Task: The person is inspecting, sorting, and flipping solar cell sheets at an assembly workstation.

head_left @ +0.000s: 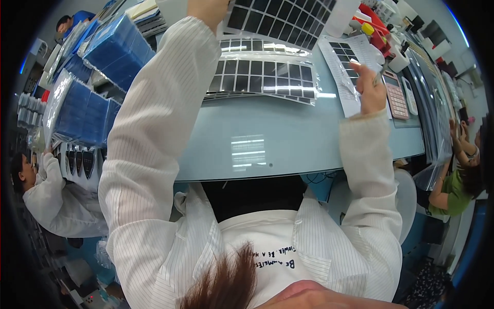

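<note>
My left hand [207, 14] is at the top edge, beside the left edge of a tilted sheet of black rectangles [278, 23]. Its fingers run out of the picture, so their grip is hidden. Under that sheet lies a stack of similar glossy clear sheets with rows of black rectangles [257, 76]. My right hand [371, 90] is over the right part of the table, its fingers bent in and the index finger pointing up and left. Something thin and dark shows at its fingers, too small to name. Beneath it lies a white paper with black rectangles [342, 54].
A pink calculator [397, 101] and a white device [410, 96] lie right of my right hand. A red holder [378, 36] with supplies stands behind. Blue wrapped packs [117, 51] are piled at the left. A person [56, 180] sits at left, another [455, 185] at right.
</note>
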`<state>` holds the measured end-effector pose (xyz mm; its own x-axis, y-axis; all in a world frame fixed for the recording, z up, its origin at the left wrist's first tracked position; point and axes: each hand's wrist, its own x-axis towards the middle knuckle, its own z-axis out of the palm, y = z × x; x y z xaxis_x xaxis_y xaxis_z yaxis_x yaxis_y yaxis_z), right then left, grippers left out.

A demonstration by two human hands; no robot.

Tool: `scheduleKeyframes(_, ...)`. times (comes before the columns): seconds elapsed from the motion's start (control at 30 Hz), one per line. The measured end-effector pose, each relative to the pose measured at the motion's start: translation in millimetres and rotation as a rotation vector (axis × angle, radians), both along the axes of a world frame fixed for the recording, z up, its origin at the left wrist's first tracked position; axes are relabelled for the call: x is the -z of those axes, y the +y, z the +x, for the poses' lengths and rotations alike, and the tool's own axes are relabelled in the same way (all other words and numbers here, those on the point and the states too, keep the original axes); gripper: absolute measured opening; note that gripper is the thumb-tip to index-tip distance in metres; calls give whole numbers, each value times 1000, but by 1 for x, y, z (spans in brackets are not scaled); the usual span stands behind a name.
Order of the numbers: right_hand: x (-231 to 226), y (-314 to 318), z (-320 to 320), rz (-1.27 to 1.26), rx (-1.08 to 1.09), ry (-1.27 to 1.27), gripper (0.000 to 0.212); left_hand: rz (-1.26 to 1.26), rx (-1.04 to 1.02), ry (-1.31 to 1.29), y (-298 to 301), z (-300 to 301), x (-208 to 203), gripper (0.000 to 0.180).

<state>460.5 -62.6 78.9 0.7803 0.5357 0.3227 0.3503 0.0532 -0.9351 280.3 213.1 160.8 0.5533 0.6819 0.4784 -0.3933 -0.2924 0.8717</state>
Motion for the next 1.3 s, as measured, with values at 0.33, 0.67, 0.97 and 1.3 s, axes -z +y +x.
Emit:
scheduleKeyframes(0.33, 13, 10, 1, 102, -446, 274, 23, 324, -50, -139, -69, -145, 13, 26)
scheduleKeyframes(0.67, 32, -15, -72, -5, -289, 267, 21, 71, -147, 168, -96, -229, 110, 23)
scheduleKeyframes(0.97, 27, -10, -88, -78, -136, -3, 12, -29, -195, 316, -93, -220, 120, 20)
scheduleKeyframes(1.3, -10, -38, -90, -21, -332, 163, 10, -135, -144, 331, -110, -238, 86, 17)
